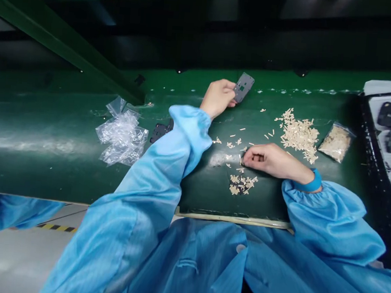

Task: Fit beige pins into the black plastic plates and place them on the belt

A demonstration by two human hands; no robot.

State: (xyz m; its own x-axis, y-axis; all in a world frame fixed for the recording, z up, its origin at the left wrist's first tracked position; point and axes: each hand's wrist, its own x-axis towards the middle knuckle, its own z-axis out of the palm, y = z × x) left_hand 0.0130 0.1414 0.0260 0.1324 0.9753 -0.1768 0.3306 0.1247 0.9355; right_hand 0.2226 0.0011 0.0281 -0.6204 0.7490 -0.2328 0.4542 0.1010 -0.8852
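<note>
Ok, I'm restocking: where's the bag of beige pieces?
The bag sits at the right of the head view on the green belt, between the beige pile and the black tray.

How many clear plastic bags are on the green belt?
2: a crumpled clear plastic bag left of centre, and a small beige-filled clear bag at far right. Others may be hidden.

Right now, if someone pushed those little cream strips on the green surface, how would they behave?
The cream strips probably scatter easily: tiny, loose, heaped. Their straight shapes suggest stiffness, not floppiness. Lifting one probably takes a fine pinch, given their small size beside the right hand.
</note>
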